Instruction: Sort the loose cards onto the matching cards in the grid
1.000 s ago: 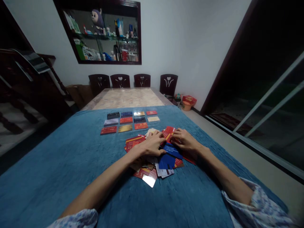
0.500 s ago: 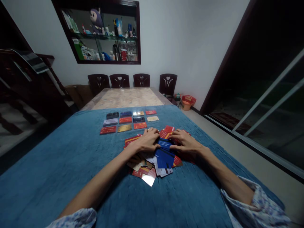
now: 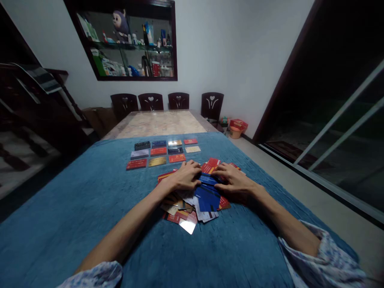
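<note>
A loose heap of plastic cards, red, white, gold and blue, lies on the blue cloth (image 3: 144, 224) in front of me. My left hand (image 3: 187, 176) is bent over the heap, its thumb and fingers closed on the left end of a blue card (image 3: 207, 179). At that card's right end my right hand (image 3: 232, 179) grips with thumb and curled fingers. Another blue card (image 3: 209, 202) lies flat just nearer to me. A white card (image 3: 189, 225) sticks out at the near edge of the heap. Cards under both palms are hidden.
Beyond the heap, small stacks of cards stand in rows, among them a gold stack (image 3: 157, 161) and a red stack (image 3: 136, 164). The bare marble tabletop (image 3: 165, 122) shows past the cloth. Several dark chairs (image 3: 212, 106) line the far end.
Both hands stay over the heap on the blue card with almost no movement. The right fingers have shifted very slightly left along it.
</note>
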`<state>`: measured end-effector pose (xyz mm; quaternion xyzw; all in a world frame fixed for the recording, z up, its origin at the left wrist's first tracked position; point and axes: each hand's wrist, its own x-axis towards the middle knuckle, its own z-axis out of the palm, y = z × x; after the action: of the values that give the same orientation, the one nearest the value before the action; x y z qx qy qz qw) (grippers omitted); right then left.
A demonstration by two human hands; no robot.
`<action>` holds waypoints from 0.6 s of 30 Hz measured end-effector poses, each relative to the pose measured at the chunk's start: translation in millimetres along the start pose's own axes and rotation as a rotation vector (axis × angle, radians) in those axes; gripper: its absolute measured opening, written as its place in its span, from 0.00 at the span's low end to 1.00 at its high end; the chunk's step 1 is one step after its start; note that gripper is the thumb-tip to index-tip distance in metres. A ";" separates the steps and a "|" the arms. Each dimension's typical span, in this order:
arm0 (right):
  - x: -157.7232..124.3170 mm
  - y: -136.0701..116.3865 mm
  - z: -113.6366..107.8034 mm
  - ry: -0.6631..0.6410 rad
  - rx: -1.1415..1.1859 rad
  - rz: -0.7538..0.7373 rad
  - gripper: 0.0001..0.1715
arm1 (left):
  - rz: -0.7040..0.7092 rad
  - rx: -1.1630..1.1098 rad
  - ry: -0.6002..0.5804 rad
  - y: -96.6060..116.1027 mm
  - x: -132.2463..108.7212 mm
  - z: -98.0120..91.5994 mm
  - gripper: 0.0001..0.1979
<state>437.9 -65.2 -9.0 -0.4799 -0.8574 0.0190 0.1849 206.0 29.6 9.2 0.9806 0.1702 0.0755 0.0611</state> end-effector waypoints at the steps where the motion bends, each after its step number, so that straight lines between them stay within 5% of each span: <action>1: 0.1 0.2 0.0 0.015 0.005 -0.018 0.19 | 0.017 0.001 -0.005 0.0 0.0 0.4 0.10; 18: 0.1 11.4 6.4 0.139 0.025 -0.070 0.12 | 0.141 -0.113 0.177 -10.7 1.2 5.7 0.12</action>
<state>445.0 -58.1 -17.4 -0.4474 -0.8584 -0.0103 0.2507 204.6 39.5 2.2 0.9746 0.1013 0.1752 0.0955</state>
